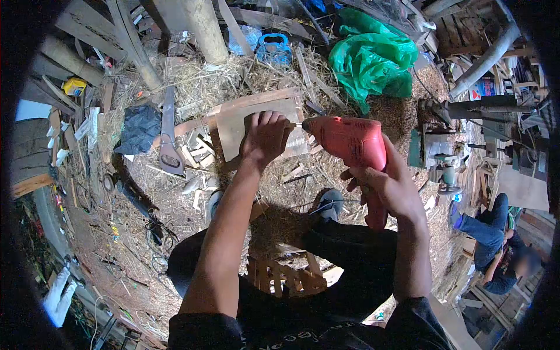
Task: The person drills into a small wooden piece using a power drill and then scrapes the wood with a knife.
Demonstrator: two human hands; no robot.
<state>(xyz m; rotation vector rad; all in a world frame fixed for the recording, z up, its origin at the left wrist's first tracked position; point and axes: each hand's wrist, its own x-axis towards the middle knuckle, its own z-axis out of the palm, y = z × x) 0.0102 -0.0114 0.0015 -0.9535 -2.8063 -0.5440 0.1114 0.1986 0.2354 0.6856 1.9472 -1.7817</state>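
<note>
My right hand (382, 184) is wrapped round the handle of a red power drill (356, 140), which points to the left. The drill's dark chuck and thin bit reach toward my left hand (267, 137). My left hand is closed, with its fingers curled round a small brownish piece (290, 126) at the bit's tip; most of that piece is hidden. Behind and below my left hand lies a flat light board (230, 125), with a long wooden strip (256, 100) along its far edge.
A handsaw (168, 125) and a black cloth (140, 129) lie on the left. A green plastic bag (373, 55) is at the back. Wood scraps and straw cover the ground. On the right are a metal machine (446, 143) and another seated person (493, 239).
</note>
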